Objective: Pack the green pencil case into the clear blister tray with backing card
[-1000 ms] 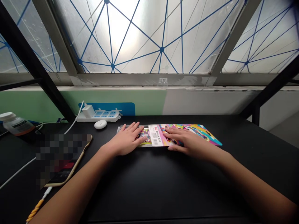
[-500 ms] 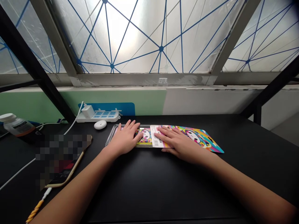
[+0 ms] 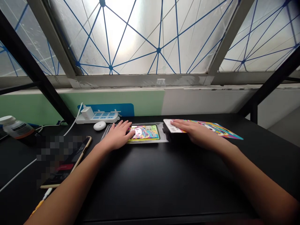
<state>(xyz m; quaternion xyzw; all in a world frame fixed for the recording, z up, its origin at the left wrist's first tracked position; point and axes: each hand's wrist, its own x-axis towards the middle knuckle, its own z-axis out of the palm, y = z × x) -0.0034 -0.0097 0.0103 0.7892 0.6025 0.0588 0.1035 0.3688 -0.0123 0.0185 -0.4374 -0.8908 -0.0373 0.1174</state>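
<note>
A shallow clear plastic tray (image 3: 164,128) lies on the black desk near its back edge. In it sits a rectangular, brightly printed piece with rounded corners and a cartoon face (image 3: 147,132). My left hand (image 3: 118,135) rests flat over the tray's left end, fingers spread, hiding part of the printed piece. To the right, my right hand (image 3: 195,130) grips a colourful cartoon-printed card (image 3: 225,129) with a white left end. The fingers lie on top of the card and the thumb is hidden. The card is raised off the desk, with its left edge beside the tray's right end.
A phone (image 3: 81,153) with a cable lies at the left. Behind it are a white bottle (image 3: 17,128), a small white rounded case (image 3: 99,125) and a power strip (image 3: 105,116) with a plug. A window (image 3: 140,37) and wall stand behind the desk (image 3: 140,184).
My right hand has moved right with the card, which has come off the tray and uncovered the printed piece. My left hand stays on the tray, slightly further left in view.
</note>
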